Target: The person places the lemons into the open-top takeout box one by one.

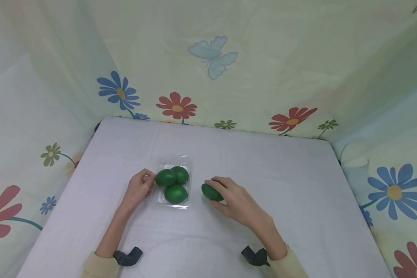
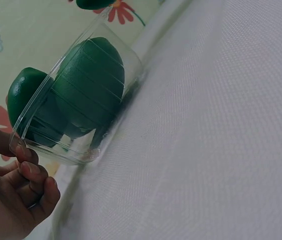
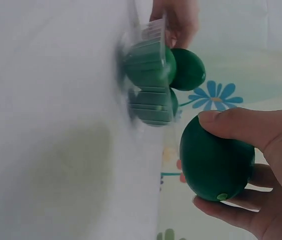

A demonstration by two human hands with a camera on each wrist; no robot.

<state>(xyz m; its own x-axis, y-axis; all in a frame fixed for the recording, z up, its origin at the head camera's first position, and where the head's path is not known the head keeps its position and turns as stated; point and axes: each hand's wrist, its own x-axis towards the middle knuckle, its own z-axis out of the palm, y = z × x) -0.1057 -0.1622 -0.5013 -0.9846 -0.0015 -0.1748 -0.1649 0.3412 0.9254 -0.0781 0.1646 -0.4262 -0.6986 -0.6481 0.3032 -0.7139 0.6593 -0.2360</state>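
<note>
Right hand fingers grasp, half-hide avocado; left hand pinches tray rim.

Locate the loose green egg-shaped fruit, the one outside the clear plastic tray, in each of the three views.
Head view: the loose green egg-shaped fruit lies centre frame on the white table, under the right hand's fingers.
Left wrist view: only a green sliver at the top edge, too little to say it is this fruit.
Right wrist view: lower right, gripped by the right hand.
Shared landmark: the clear plastic tray holding three green fruits, which the left hand pinches at its rim.
</note>
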